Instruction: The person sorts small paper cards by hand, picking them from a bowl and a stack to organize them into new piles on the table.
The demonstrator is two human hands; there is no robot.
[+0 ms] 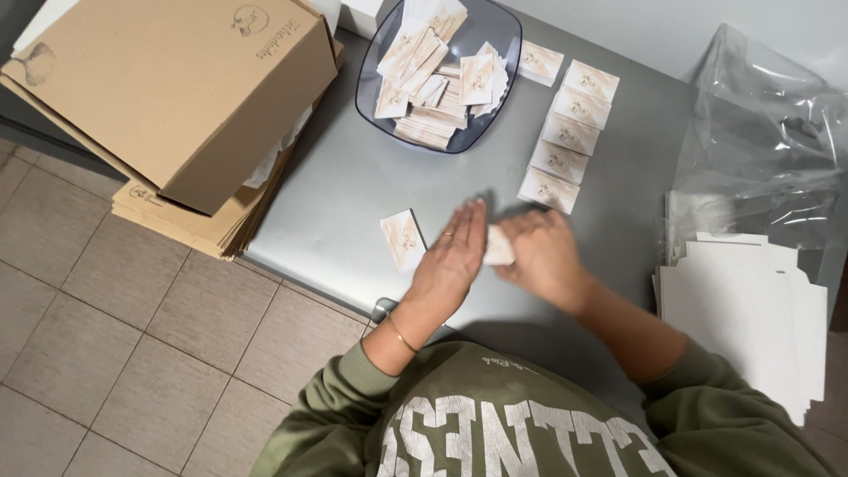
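Both hands work at the near edge of the grey metal table (353, 190), which serves as the reference here. The left hand (452, 256) is held flat and on edge, fingers straight and together, pressing against the side of a small pale card stack (498, 249). The right hand (545, 256) is curled around the other side of that stack, fingers closed on it; the fingertips themselves are hidden. The stack sits between the two palms, just above the table surface near its front edge. Just left of the hands lies a single small printed card pack (403, 238), flat on the table. At the table's right, a pile of flat white cardboard blanks (746, 309) overhangs the edge, with crumpled clear plastic film (768, 141) behind it. Further back runs a column of five printed card packs (565, 141), and at the far side a dark translucent square bowl (375, 97) holds loose cards. A tan cardboard box (177, 88) rests on flattened boxes off the table's left corner. Risk, as judged: uneven palm pressure could splay the stack, scattering cards off the near edge.
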